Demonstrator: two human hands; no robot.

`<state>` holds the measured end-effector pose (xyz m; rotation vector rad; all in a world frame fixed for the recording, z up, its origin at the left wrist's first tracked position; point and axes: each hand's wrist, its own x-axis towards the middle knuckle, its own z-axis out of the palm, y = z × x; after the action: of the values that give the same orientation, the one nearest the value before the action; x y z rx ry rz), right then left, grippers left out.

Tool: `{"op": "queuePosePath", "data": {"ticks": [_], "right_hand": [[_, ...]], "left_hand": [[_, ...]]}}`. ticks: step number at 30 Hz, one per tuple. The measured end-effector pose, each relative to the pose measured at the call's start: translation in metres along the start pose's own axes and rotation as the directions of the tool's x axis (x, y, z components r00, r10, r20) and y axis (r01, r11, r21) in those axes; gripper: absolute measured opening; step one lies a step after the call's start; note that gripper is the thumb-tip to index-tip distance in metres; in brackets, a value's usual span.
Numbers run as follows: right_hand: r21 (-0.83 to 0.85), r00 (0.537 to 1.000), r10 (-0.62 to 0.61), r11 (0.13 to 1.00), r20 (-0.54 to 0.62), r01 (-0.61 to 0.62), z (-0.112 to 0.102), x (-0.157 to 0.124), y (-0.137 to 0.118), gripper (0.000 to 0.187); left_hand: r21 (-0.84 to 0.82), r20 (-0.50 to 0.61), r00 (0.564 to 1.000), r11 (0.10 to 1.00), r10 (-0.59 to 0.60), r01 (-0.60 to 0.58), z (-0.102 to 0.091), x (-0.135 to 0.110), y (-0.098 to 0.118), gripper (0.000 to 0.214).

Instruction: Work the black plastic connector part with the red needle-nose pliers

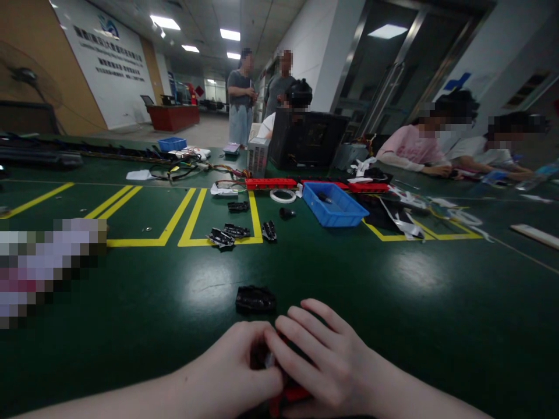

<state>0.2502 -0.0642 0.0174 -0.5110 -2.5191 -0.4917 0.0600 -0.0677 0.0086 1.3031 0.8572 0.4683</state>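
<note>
Close to me at the bottom of the view, my left hand (pixel 240 366) and my right hand (pixel 332 361) meet with their fingertips together. A red part (pixel 292 397), mostly hidden by the fingers, shows beneath them, and my right hand is curled over it. My left thumb and fingers are closed around something small; only a pale glint of it is visible. Just beyond my fingers lies a black moulded plastic shell (pixel 255 299) on the green table (pixel 144 326).
Several black plastic parts (pixel 220 237) lie around a yellow-taped box. Behind them are a blue bin (pixel 335 205) with a dark item inside, a white ring (pixel 282 196) and red strips (pixel 271 184). A black case (pixel 305 139) stands farther back. Other people sit or stand around.
</note>
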Motion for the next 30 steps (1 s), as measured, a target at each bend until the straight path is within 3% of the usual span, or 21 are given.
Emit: {"op": "queuePosePath", "data": {"ticks": [6,11,14,16,17,19,21,23,25,30], "right_hand": [[-0.017,1.0,-0.023,1.0,-0.003,0.023,-0.003,0.0,0.002,0.055],[-0.064,1.0,-0.019,0.998,-0.001,0.019,-0.007,-0.005,0.01,0.054],[-0.099,1.0,-0.013,0.995,-0.017,0.011,-0.01,-0.011,0.023,0.054],[-0.109,0.999,-0.001,0.994,-0.032,-0.003,-0.012,-0.017,0.035,0.057],[-0.114,0.998,0.035,0.993,-0.048,-0.041,-0.012,-0.02,0.042,0.059],[-0.116,0.991,0.111,0.986,-0.068,-0.118,-0.012,-0.026,0.057,0.059],[-0.106,0.981,0.181,0.976,-0.071,-0.188,-0.011,-0.032,0.071,0.057],[-0.089,0.969,0.236,0.966,-0.067,-0.241,-0.008,-0.036,0.082,0.051],[-0.093,0.961,0.271,0.957,-0.049,-0.275,-0.005,-0.037,0.088,0.049],[-0.096,0.95,0.313,0.945,-0.01,-0.313,0.003,-0.032,0.083,0.05]], "left_hand": [[0.04,0.07,0.997,0.999,-0.024,0.021,-0.003,-0.002,0.007,0.015],[-0.03,0.163,0.986,0.998,-0.042,0.047,-0.009,-0.005,0.01,0.021],[0.024,0.14,0.989,0.999,-0.051,0.048,-0.018,-0.007,0.016,0.02],[0.117,0.072,0.997,0.993,0.026,-0.034,-0.027,-0.008,0.023,0.02],[0.196,0.01,0.994,0.974,0.112,-0.111,-0.033,-0.009,0.026,0.021],[0.452,-0.09,0.938,0.853,0.334,-0.26,-0.045,-0.008,0.03,0.02],[0.622,-0.061,0.877,0.706,0.476,-0.339,-0.057,-0.005,0.028,0.017],[0.714,-0.02,0.86,0.609,0.511,-0.345,-0.066,-0.002,0.023,0.016],[0.771,0.016,0.871,0.549,0.491,-0.324,-0.071,0.002,0.017,0.026],[0.776,0.062,0.894,0.542,0.443,-0.322,-0.075,0.007,0.012,0.026]]}}
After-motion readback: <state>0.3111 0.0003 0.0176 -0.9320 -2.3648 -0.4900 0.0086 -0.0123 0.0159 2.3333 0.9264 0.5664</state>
